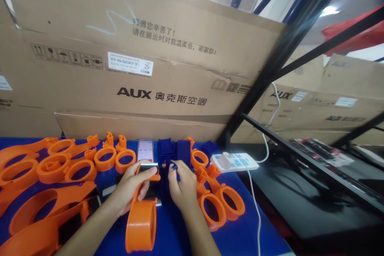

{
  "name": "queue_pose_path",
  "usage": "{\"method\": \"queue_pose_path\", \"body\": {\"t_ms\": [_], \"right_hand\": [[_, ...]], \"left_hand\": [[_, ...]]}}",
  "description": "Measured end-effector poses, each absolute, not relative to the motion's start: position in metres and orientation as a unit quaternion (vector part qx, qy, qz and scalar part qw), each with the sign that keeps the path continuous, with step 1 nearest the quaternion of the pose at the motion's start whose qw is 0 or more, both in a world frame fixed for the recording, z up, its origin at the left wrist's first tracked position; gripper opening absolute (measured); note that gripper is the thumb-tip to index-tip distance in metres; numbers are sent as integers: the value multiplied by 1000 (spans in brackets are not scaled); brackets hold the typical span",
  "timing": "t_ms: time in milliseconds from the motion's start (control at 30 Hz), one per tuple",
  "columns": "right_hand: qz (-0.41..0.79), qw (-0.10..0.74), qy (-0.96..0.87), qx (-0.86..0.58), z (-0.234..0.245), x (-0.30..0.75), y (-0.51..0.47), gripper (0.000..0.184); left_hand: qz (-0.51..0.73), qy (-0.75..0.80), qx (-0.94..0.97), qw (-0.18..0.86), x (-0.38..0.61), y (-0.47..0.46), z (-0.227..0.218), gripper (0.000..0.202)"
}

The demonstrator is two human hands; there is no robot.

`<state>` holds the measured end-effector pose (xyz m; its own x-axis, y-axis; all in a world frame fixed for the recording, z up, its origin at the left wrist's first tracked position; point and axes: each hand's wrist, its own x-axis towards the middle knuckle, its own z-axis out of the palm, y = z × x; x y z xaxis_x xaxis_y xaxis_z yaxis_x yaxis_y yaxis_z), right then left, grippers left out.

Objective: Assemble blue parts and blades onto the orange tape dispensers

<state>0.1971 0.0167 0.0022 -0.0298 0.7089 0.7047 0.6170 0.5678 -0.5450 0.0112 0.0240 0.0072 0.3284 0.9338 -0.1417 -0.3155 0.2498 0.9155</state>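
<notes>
My left hand [130,188] is wrapped round an orange plastic tape-dispenser body [141,222] and holds it upright on the blue table [177,232], its metal-edged top end near my fingers. My right hand [181,186] is closed in a pinch on a small dark blue plastic part [174,165] just to the right of the dispenser's top. Behind both hands stand more dark blue parts [174,150]. What lies under my right palm is hidden.
Several orange ring-shaped dispenser parts [75,164] lie left and right [220,204] of my hands. A phone showing a timer [145,151] leans at the back. A white power strip [234,162] with cable sits right. Large cardboard boxes [135,60] wall the rear; a black metal rack [300,156] stands right.
</notes>
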Motion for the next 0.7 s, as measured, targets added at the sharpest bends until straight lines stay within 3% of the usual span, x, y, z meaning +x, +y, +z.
{"method": "queue_pose_path", "body": {"t_ms": [67, 133, 333, 433, 700], "right_hand": [[39, 565, -635, -526, 4, 202, 19, 21], [36, 551, -603, -576, 4, 206, 21, 17], [-2, 323, -752, -575, -4, 204, 21, 14], [-15, 279, -777, -565, -7, 203, 20, 22], [65, 429, -777, -457, 13, 196, 14, 36]], "left_hand": [[469, 373, 393, 697, 11, 25, 8, 34], [491, 377, 362, 697, 11, 27, 8, 33], [502, 365, 325, 713, 10, 30, 5, 29], [496, 365, 334, 714, 10, 30, 4, 29], [482, 377, 367, 700, 14, 27, 4, 32]]}}
